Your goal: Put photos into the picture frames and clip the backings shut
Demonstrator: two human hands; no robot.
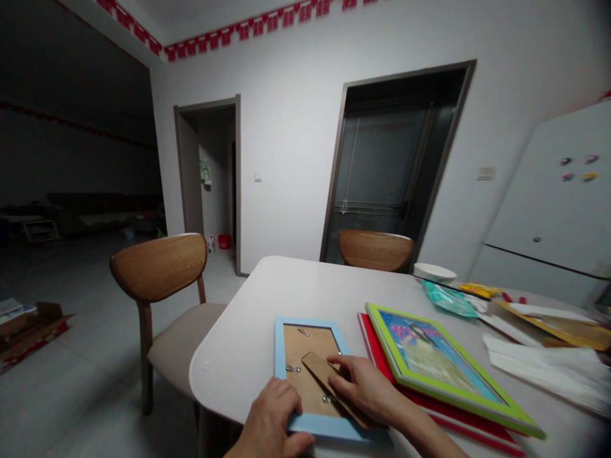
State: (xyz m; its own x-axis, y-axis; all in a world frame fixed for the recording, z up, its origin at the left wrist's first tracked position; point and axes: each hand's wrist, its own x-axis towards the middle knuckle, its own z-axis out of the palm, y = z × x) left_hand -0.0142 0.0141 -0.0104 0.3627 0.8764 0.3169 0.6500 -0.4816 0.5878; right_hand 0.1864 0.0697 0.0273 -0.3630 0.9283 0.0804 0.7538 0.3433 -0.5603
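A light blue picture frame (279, 346) lies face down near the table's front edge, its brown backing board and small metal clips showing. My left hand (272, 416) curls over the frame's near left corner and grips it. My right hand (365, 387) rests with fingers flat on the brown stand flap (321, 367) of the backing. Right beside it lies a green picture frame (449, 375) holding a colourful picture, stacked on a red frame (370, 340).
The white table (296, 286) carries a white bowl (433, 272), a teal packet (449, 299), papers and cardboard at the right. Two wooden chairs (160, 267) stand at the left and far side. A white fridge (554, 203) is at right; boxes lie on the floor left.
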